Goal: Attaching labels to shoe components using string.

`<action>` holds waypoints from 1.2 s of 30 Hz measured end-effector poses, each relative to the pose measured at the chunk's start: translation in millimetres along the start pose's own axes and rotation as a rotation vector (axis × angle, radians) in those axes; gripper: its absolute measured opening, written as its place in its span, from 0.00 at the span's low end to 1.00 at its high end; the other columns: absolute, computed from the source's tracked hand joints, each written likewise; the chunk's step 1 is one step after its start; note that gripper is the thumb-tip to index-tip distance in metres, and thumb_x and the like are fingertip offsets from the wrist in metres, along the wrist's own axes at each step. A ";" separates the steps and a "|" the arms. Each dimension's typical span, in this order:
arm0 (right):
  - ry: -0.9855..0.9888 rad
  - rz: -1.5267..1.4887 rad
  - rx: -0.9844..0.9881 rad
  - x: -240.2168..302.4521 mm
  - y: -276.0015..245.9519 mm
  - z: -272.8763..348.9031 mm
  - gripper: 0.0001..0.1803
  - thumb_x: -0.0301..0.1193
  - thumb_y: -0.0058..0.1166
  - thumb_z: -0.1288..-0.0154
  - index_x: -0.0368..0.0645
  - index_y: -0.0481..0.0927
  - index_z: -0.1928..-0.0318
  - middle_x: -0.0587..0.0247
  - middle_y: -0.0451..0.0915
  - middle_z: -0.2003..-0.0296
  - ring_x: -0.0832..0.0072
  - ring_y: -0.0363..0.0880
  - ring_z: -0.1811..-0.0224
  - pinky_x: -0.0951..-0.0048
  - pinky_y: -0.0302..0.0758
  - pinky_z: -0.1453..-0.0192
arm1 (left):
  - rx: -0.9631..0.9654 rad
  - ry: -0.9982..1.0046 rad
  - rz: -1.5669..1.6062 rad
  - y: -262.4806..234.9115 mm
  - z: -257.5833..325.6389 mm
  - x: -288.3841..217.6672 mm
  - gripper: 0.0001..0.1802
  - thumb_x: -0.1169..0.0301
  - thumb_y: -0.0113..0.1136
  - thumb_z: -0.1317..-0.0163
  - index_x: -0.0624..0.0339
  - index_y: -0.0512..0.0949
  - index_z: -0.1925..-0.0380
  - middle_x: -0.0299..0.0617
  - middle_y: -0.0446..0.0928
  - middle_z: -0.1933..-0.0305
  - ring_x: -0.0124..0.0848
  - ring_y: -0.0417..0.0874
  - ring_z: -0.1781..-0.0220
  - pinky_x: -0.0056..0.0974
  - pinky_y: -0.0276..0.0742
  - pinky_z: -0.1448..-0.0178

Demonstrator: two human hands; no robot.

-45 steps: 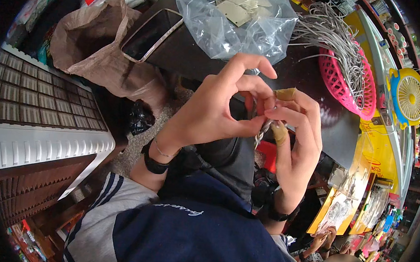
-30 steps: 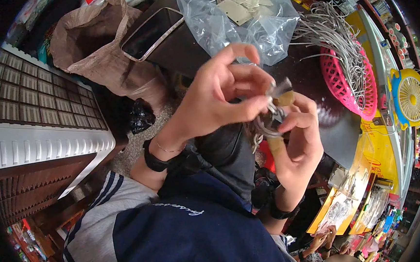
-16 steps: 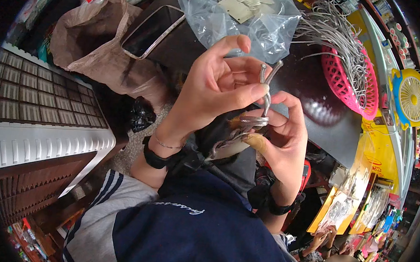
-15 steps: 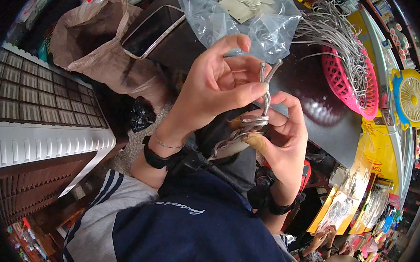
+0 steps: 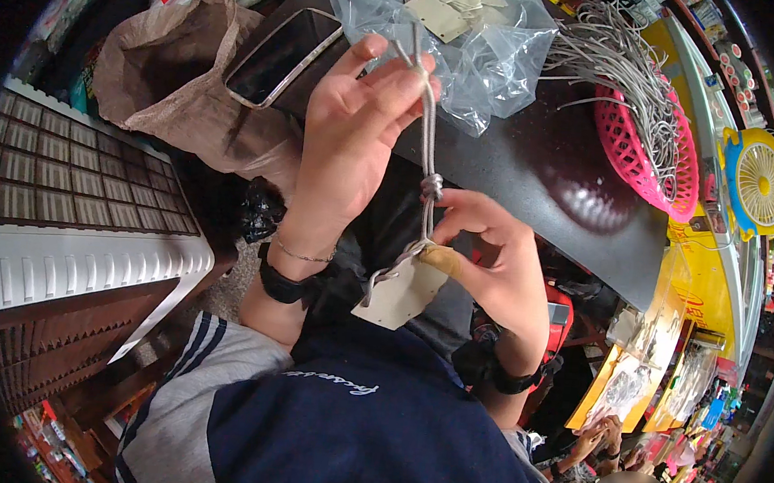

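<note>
Two bare hands work one grey cord (image 5: 428, 146) in front of a dark table (image 5: 535, 171). The left hand (image 5: 354, 140) is raised near the table's front edge, its fingers (image 5: 398, 76) closed tight on the cord's upper end. The cord runs taut straight down from there, with one knot (image 5: 431, 187) partway along. Below the knot, the right hand (image 5: 493, 262) pinches the cord's lower end between thumb and fingertips, where it passes through one pale cardboard tag (image 5: 401, 292). The tag hangs just below the table's edge, over the person's dark blue lap.

Each wrist wears one dark band; the left wrist also carries one thin bracelet (image 5: 301, 255).

On the table, behind the left hand, lies one clear plastic bag (image 5: 489, 60) holding several more pale tags, too crumpled together to count. To the bag's right stands one pink plastic basket (image 5: 649, 157) heaped with many grey cords spilling over its rim. To the bag's left lies one dark phone (image 5: 279, 45), resting at the table's corner against one crumpled brown paper bag (image 5: 178, 83). Beyond the basket, past the table's far right edge, stands one small yellow fan (image 5: 759, 182). Left of the table is one white ribbed panel (image 5: 72, 260). The left hand hides part of the table and the clear bag.
</note>
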State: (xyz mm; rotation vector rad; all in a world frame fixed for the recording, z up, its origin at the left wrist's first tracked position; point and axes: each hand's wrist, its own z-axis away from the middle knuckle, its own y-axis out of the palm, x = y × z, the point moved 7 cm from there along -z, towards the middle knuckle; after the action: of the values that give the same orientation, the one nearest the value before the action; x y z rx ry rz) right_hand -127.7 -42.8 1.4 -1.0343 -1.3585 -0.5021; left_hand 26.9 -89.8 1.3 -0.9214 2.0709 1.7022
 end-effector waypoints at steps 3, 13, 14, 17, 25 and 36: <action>0.018 -0.090 0.048 -1.7 9.0 -1.8 0.08 0.22 0.59 0.46 0.34 0.78 0.64 0.56 0.79 0.61 0.72 0.77 0.57 0.73 0.70 0.49 | 0.088 -0.045 -0.063 7.8 1.4 4.4 0.20 0.78 0.58 0.40 0.57 0.62 0.52 0.46 0.79 0.58 0.34 0.81 0.55 0.36 0.74 0.46; -0.028 -0.164 -0.049 -4.3 10.0 -7.3 0.07 0.28 0.55 0.40 0.37 0.81 0.72 0.63 0.76 0.73 0.71 0.73 0.66 0.72 0.66 0.60 | -0.009 0.020 0.069 -5.1 -1.1 2.3 0.19 0.82 0.57 0.41 0.59 0.63 0.52 0.48 0.78 0.59 0.35 0.81 0.59 0.38 0.76 0.47; -0.049 -0.099 -0.069 -2.5 7.1 -8.5 0.06 0.27 0.55 0.42 0.38 0.81 0.73 0.63 0.76 0.74 0.70 0.72 0.67 0.71 0.65 0.59 | -0.010 0.022 0.068 -5.8 -1.5 0.5 0.19 0.82 0.57 0.41 0.59 0.63 0.52 0.48 0.78 0.59 0.35 0.81 0.59 0.38 0.76 0.47; -0.142 0.050 -0.077 3.9 -1.4 -11.6 0.06 0.26 0.56 0.44 0.38 0.80 0.75 0.62 0.76 0.75 0.68 0.72 0.67 0.70 0.64 0.59 | -0.020 0.184 -0.094 -7.6 -4.9 -10.4 0.20 0.84 0.55 0.41 0.62 0.62 0.51 0.50 0.78 0.60 0.34 0.81 0.60 0.39 0.75 0.47; -0.158 -0.145 0.146 6.9 -5.6 15.1 0.07 0.27 0.56 0.40 0.37 0.80 0.72 0.60 0.76 0.73 0.66 0.74 0.67 0.68 0.69 0.60 | 0.312 0.018 -0.300 6.2 -4.9 -11.3 0.25 0.77 0.64 0.46 0.60 0.60 0.54 0.41 0.74 0.70 0.33 0.80 0.67 0.38 0.78 0.59; 0.295 0.338 -0.969 9.0 -227.6 204.8 0.12 0.32 0.50 0.35 0.37 0.82 0.66 0.68 0.78 0.71 0.81 0.75 0.67 0.79 0.69 0.61 | 0.192 -0.065 -0.497 -16.6 -12.8 -18.4 0.19 0.67 0.59 0.40 0.60 0.64 0.53 0.38 0.66 0.66 0.28 0.68 0.64 0.31 0.66 0.57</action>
State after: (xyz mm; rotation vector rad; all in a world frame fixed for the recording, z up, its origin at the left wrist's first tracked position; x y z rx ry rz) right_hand -423.1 16.3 57.4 -1.8381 -0.6124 -1.0486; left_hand 53.5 -98.3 3.0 -1.1757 1.7348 1.2367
